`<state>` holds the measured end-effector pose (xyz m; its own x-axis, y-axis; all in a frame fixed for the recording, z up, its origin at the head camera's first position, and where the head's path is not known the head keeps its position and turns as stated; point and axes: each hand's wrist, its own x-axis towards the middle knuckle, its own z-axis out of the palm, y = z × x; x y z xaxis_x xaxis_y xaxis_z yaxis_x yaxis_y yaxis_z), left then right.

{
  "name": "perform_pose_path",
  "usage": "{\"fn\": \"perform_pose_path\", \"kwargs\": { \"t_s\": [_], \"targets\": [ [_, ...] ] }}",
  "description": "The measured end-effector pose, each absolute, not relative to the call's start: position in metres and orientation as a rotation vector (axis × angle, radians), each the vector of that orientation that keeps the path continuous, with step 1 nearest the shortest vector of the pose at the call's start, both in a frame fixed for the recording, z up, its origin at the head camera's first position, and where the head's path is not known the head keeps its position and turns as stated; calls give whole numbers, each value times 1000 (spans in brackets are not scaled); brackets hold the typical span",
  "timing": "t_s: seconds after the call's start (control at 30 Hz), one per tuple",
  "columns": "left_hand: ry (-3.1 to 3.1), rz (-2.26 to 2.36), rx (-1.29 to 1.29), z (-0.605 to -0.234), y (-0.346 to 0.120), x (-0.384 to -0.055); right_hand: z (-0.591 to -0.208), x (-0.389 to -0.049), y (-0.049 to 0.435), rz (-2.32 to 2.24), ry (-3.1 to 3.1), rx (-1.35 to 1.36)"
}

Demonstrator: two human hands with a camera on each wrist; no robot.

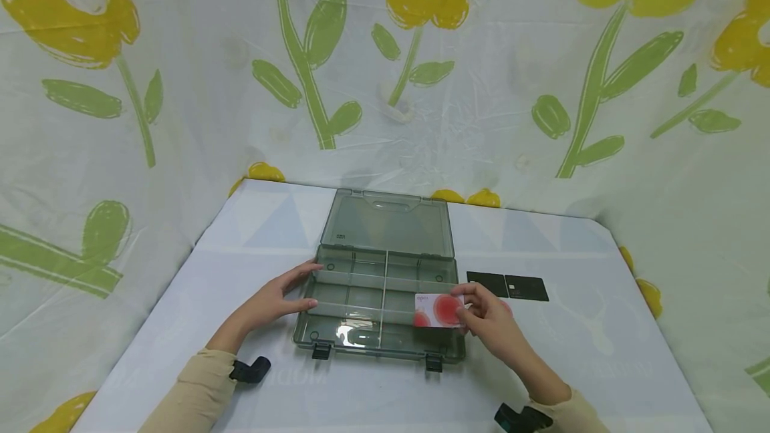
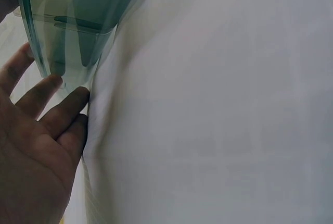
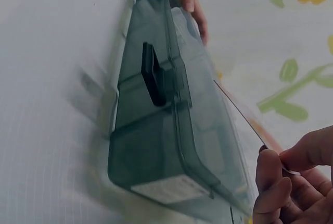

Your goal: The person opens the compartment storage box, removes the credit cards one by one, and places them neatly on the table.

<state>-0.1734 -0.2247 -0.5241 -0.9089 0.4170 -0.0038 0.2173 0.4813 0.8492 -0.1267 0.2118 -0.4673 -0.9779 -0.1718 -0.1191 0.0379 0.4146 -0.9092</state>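
A translucent grey-green plastic organizer box (image 1: 351,353) lies on the table with its lid (image 1: 391,219) swung back. Inside, dividers part it into several compartments. My left hand (image 1: 271,299) touches the box's left side, thumb apart from fairly straight fingers; in the left wrist view its fingertips (image 2: 80,96) rest against the wall. Between thumb and fingers, my right hand (image 1: 490,323) pinches a white card with red circles (image 1: 427,313) over the box's right compartments. Edge-on, that card (image 3: 240,112) shows above the open box in the right wrist view.
Two black cards (image 1: 527,288) lie side by side on the table right of the box. Something pinkish (image 1: 507,307) shows partly behind my right hand. Two black latches (image 1: 321,351) stick out from the box's front. A flower-patterned curtain (image 1: 469,119) hangs behind the table (image 1: 595,379).
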Motion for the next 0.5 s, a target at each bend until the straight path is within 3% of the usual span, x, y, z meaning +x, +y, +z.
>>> {"fn": "perform_pose_path", "kwargs": {
  "t_s": [0.5],
  "targets": [
    [2515,1403,565,-525,-226,-174,-464,-118,264,-1640,2562,-21]
  ]
}}
